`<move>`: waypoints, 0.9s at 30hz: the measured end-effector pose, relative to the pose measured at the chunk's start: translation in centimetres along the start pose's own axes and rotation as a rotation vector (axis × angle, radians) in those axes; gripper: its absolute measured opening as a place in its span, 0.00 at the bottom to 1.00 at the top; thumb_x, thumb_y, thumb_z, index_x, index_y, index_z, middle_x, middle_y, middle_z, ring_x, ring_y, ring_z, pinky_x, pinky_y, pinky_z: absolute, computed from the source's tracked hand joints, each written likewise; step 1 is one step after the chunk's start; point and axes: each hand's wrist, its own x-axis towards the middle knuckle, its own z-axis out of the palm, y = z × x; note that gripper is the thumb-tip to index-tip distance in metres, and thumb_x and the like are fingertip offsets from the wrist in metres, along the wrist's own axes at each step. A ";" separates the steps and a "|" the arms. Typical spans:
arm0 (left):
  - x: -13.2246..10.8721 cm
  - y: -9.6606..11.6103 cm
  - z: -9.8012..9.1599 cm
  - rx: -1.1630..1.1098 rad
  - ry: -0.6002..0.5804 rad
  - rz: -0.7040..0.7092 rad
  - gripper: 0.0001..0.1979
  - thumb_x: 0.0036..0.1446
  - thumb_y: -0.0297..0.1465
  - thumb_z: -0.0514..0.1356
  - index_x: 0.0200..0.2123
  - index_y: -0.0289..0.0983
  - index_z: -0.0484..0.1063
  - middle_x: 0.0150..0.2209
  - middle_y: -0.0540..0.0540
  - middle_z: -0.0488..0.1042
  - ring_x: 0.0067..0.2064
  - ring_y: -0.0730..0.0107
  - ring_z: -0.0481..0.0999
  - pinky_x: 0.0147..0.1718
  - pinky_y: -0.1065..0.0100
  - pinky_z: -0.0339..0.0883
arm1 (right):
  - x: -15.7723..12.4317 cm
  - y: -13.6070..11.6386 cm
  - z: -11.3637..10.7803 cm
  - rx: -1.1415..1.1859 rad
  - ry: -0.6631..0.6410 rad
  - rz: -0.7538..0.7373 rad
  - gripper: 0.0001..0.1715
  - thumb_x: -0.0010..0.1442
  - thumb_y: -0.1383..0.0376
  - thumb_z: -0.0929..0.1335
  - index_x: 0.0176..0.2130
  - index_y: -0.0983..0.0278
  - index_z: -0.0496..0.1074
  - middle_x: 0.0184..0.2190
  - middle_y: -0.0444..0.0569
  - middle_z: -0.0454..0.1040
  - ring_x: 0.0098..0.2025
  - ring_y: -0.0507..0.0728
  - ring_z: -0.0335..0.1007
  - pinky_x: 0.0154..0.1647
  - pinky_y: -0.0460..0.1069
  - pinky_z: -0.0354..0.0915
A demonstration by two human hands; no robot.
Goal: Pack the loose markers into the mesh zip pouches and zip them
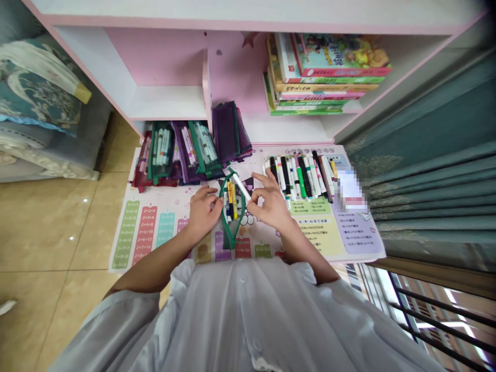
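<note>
1. Over the printed times-table mat: one green mesh pouch, held open, at least three markers inside, one yellow.
2. Left hand: grip closed on the pouch's left rim.
3. Right hand: grip pinching one white marker above the pouch mouth.
4. Just beyond the hands: at least five more mesh pouches, green, purple and red, several holding markers.
5. Right of these: roughly fifteen loose markers, side by side on the mat.
6. Farther off: one pink-and-white shelf, one stack of books.
</note>
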 end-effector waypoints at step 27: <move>0.1 -0.2 0.1 0.017 -0.009 0.012 0.16 0.61 0.38 0.55 0.23 0.40 0.73 0.46 0.42 0.79 0.57 0.53 0.73 0.58 0.50 0.67 | 0.0 -0.6 4.2 -0.163 0.035 -0.053 0.15 0.62 0.55 0.68 0.30 0.62 0.77 0.67 0.54 0.61 0.74 0.74 0.36 0.66 0.72 0.51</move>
